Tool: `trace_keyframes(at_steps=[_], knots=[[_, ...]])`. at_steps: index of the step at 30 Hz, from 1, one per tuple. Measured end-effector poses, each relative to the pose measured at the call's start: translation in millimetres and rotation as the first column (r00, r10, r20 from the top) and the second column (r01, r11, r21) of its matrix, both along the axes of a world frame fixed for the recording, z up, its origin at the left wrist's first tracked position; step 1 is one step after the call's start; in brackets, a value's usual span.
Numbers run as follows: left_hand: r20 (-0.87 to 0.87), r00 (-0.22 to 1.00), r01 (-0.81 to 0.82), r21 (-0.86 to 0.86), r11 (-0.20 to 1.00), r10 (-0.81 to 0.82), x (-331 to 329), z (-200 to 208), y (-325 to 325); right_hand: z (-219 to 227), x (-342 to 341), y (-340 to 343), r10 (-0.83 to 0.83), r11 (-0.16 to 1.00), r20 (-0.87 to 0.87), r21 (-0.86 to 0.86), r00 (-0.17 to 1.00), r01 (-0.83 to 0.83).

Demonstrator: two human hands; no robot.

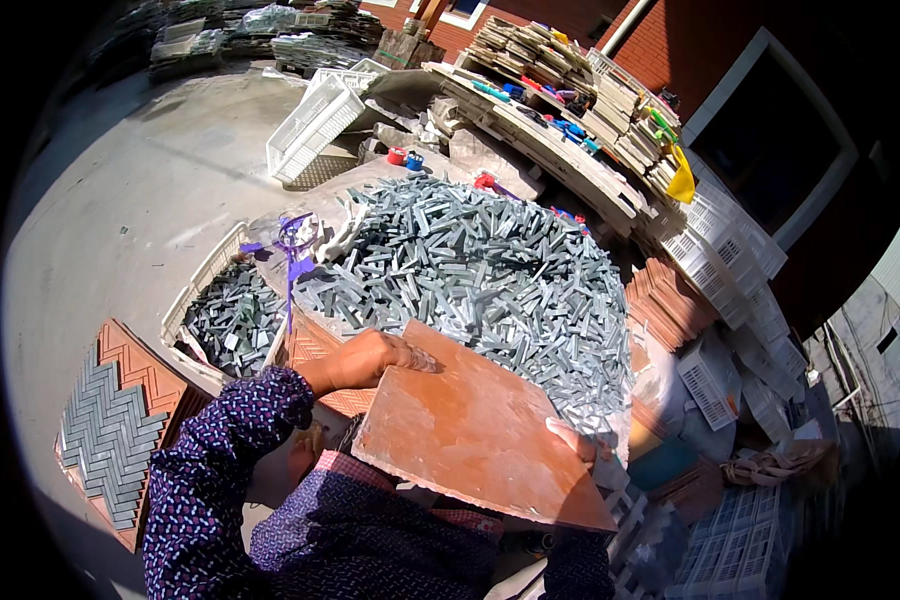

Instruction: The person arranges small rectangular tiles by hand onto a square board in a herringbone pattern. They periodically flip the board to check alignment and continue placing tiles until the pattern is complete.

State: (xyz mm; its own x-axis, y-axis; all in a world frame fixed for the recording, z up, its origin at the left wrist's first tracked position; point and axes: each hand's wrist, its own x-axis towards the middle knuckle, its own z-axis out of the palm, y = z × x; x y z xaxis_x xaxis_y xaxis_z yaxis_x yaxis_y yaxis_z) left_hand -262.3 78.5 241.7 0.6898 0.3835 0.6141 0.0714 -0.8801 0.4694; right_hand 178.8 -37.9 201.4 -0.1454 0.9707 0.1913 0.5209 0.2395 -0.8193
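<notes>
A flat reddish-brown board (pixel 470 425) is held tilted in front of me, its plain, worn face showing. My left hand (pixel 365 360) is closed around its upper left edge. At the right edge is my right hand (pixel 573 440), with a few fingers showing over the rim and the rest hidden behind the board. Just beyond lies a big heap of small grey-green stone strips (pixel 470 260). Under my left wrist, part of an orange tray with a herringbone pattern (pixel 315 345) shows.
To the left, an orange herringbone mould (pixel 140 365) is partly filled with grey strips (pixel 105 440). A white basket (pixel 210 270) holds more strips. Purple scissors-like handles (pixel 292 240) lie beside the heap. White crates (pixel 315 130), stacked boards (pixel 530 60) and orange trays (pixel 670 305) surround the area.
</notes>
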Motion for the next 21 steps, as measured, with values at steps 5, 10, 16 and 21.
trace_keyframes(at_steps=[5,10,16,21], knots=[[-0.114,0.962,-0.22,0.225,0.949,0.25,-29.6,-82.7,-35.4,-19.1,-99.4,-43.4,-0.218,0.821,0.348,0.571,0.912,-0.021],[-0.16,0.946,-0.248,0.204,0.947,0.282,-21.7,-131.3,-31.3,-98.0,-90.1,-45.9,-0.3,0.837,0.387,0.545,0.872,0.046],[-0.227,0.921,-0.263,0.239,0.935,0.317,-3.7,-170.6,10.1,-151.3,-81.9,-9.4,-0.364,0.858,0.453,0.503,0.814,0.104],[-0.298,0.905,-0.23,0.26,0.938,0.305,18.9,-188.2,29.1,-135.3,-46.5,1.0,-0.161,0.959,0.541,0.283,0.826,0.002]])
